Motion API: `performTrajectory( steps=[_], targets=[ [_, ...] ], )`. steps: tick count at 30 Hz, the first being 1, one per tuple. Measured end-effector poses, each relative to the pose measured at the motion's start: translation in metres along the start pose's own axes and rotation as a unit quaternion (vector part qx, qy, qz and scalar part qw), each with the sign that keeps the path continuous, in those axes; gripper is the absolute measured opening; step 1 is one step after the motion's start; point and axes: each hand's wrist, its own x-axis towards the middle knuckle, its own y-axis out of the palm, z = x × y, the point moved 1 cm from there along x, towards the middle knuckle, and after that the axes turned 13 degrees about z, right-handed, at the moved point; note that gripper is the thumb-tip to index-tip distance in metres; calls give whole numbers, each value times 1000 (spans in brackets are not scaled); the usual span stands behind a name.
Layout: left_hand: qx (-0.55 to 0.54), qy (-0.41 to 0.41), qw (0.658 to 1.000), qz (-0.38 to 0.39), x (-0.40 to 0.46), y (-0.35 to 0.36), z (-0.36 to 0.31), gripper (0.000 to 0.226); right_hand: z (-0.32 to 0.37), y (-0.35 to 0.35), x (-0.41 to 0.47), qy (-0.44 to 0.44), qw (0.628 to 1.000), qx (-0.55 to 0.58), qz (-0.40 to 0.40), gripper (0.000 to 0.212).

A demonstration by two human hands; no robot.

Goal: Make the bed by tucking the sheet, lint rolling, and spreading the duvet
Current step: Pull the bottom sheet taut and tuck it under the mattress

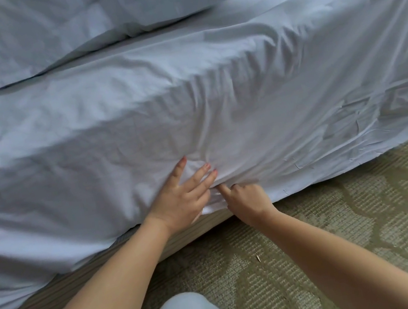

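Presently, your left hand [182, 199] lies flat with straight fingers pressed on the white sheet [215, 103] at centre frame, where it drapes over the bed's side. Your right hand [246, 198], just beside it, has its grip curled, pinching the sheet's lower edge. Pillows [96, 12] lie upper left; patterned carpet [357, 209] fills lower right.
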Motion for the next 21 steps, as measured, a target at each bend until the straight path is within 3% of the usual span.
performTrajectory(
  steps=[3,8,11,14,17,21],
  targets=[
    [1,-17,1000,3,1,2,-3,41,2,-2,2,19,997,29,-62,46],
    [2,-37,999,-16,6,5,-10,34,-4,-2,2,65,996,36,-50,38],
    [3,-52,997,-54,11,9,-14,30,-8,-12,-2,81,994,63,-27,10],
    [7,-70,994,-80,16,12,-17,25,-1,-22,-5,87,977,155,-117,4],
    [-2,-87,990,-109,22,8,-16,26,-3,-17,-9,1,959,174,-223,7],
    [-3,-85,986,-142,25,3,-5,28,-22,-7,-16,-73,961,106,-244,10]
  ],
)
